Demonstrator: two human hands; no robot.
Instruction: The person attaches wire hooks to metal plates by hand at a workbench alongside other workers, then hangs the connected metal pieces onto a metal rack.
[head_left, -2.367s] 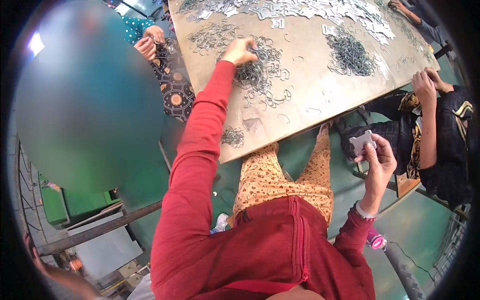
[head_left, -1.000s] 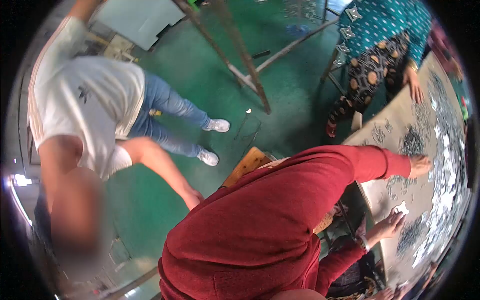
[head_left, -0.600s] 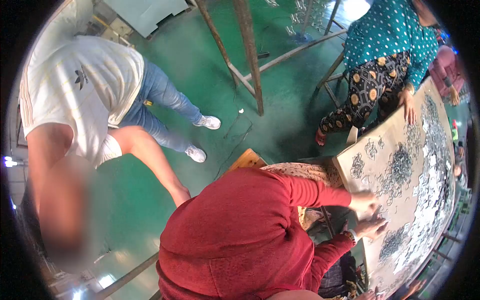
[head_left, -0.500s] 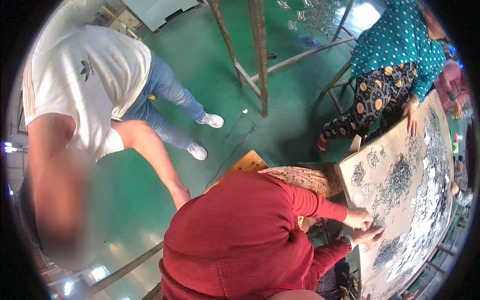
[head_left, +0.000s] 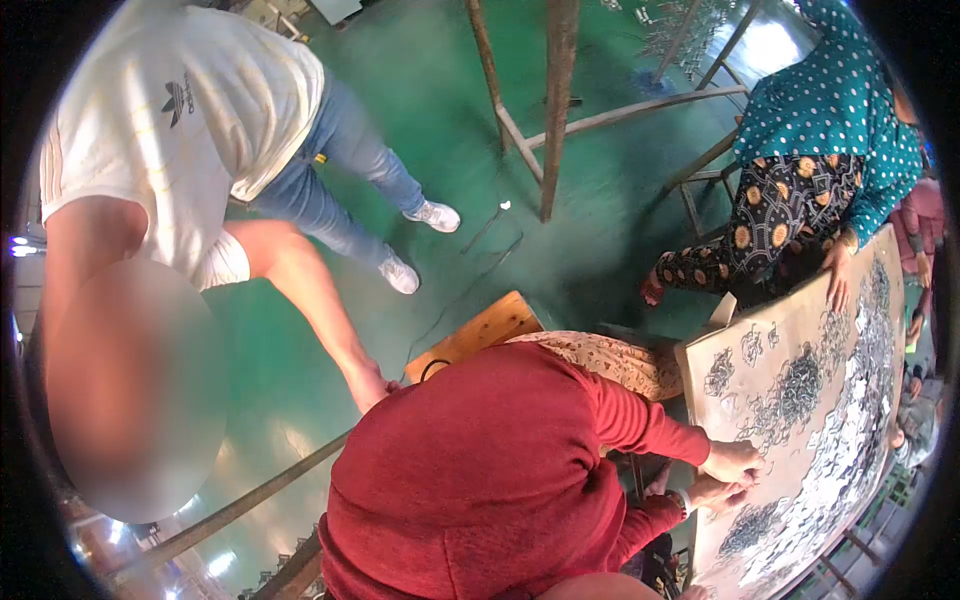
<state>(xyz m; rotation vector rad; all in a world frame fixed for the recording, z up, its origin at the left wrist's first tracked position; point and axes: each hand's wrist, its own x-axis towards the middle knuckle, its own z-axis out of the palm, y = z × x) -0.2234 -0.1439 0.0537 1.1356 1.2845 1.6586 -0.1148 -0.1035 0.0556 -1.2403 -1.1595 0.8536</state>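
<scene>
1. Green floor point(head_left: 600, 262) is spreading through the upper and middle frame.
2. A red top point(head_left: 480, 460) is filling the lower middle, its sleeves leading right.
3. A person in a white shirt point(head_left: 230, 140) and blue jeans point(head_left: 340, 170) is standing at upper left.
4. The counter point(head_left: 712, 422) is slanting down the right side of the frame.
5. A person in a teal dotted top point(head_left: 805, 110) is sitting at upper right, with a hand point(head_left: 838, 275) resting on the counter.
6. Pale metal plates point(head_left: 845, 455) are lying in a dense band along the counter, far right.
7. A wooden seat point(head_left: 478, 335) is showing near the middle.
8. Dark wire loops point(head_left: 797, 382) are lying heaped on the counter, one pile above the hands in the frame, another below them.
9. The left hand point(head_left: 733, 460) and right hand point(head_left: 712, 492) are sitting close together at the counter's near edge, fingers bent; whether they are holding something, I cannot tell.
10. On the white shirt, a small dark trefoil logo point(head_left: 178, 103) is reading "adidas".
</scene>
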